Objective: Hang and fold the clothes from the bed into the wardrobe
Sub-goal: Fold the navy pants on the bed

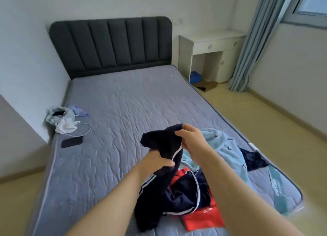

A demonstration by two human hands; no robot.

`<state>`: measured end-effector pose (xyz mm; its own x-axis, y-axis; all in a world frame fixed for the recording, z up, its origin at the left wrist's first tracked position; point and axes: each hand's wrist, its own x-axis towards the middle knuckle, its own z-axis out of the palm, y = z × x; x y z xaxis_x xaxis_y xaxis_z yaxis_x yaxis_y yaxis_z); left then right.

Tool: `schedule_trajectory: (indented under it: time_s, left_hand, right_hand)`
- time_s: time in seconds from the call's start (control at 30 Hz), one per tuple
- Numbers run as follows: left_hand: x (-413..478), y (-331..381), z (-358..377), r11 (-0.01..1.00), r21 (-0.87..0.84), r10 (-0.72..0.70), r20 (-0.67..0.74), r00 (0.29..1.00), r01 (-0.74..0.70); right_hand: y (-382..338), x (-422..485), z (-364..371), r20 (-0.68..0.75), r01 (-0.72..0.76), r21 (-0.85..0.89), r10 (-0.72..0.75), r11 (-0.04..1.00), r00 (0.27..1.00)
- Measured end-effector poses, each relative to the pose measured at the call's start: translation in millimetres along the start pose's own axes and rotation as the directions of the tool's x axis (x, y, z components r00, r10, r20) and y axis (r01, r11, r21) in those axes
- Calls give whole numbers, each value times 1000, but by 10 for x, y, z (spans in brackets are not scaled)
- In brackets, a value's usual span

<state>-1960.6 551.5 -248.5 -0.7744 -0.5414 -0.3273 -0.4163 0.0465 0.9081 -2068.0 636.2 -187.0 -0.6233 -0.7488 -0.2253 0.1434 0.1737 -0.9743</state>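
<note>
A dark navy garment with white stripes [164,188] is lifted off the grey bed [115,111] at its near right. My left hand [155,160] grips its bunched cloth from below. My right hand [189,136] pinches its top edge higher up. The garment's lower part trails onto a red garment [203,218] lying flat on the mattress. A light blue patterned garment [224,147] is spread to the right, with another dark piece [254,158] on it near the bed's right edge. The wardrobe is out of view.
A black phone [72,142], a white cable [85,129] and a pile of white and grey bags [61,119] lie at the bed's left edge. A dark headboard [111,44] stands at the back. A white desk [212,53] and blue curtain [251,41] are at the right.
</note>
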Motion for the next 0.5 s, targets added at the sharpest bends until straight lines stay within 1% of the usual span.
schedule_trajectory:
  time_s: [0.03, 0.1, 0.13, 0.17, 0.2, 0.27, 0.3, 0.37, 0.4, 0.43, 0.47, 0.5]
  left_hand:
    - [-9, -108, 101, 997, 34, -63, -12, 998, 64]
    - [-2, -226, 274, 976, 28, -214, -107, 971, 218]
    - [23, -252, 333, 963, -39, -271, -153, 950, 268]
    - [49, -243, 372, 949, -146, -304, -189, 934, 279]
    - [77, -214, 382, 936, -252, -304, -224, 926, 246]
    - [99, -117, 339, 918, -377, -244, -292, 925, 123]
    - [104, -54, 310, 892, -446, -232, -314, 921, 73]
    - [108, 82, 245, 829, -558, -249, -317, 915, 32]
    - [115, 139, 218, 824, -566, -245, -320, 915, 23]
    - [108, 200, 196, 842, -540, -227, -331, 916, 14]
    - [101, 249, 169, 876, -482, -198, -355, 914, 3]
    - [89, 287, 142, 932, -363, -149, -399, 905, -7]
  right_hand:
    - [50, -26, 7, 16, -13, 22, 12, 1000, 1000]
    - [115, -75, -2, 56, -27, 95, 21, 995, 998]
    - [131, -95, -19, 70, -29, 148, 19, 989, 997]
    - [152, -111, -48, 67, -33, 217, 19, 976, 998]
    - [178, -124, -82, 50, -41, 307, 27, 951, 998]
    - [260, -149, -160, -7, -56, 481, 68, 875, 998]
    - [316, -168, -193, -40, -65, 529, 102, 846, 994]
    - [442, -210, -223, -79, -102, 549, 173, 830, 982]
    - [506, -226, -221, -87, -126, 537, 203, 834, 975]
    - [561, -234, -216, -104, -149, 511, 232, 847, 967]
    - [609, -234, -212, -131, -166, 482, 258, 861, 957]
    - [652, -236, -212, -163, -181, 448, 279, 875, 946]
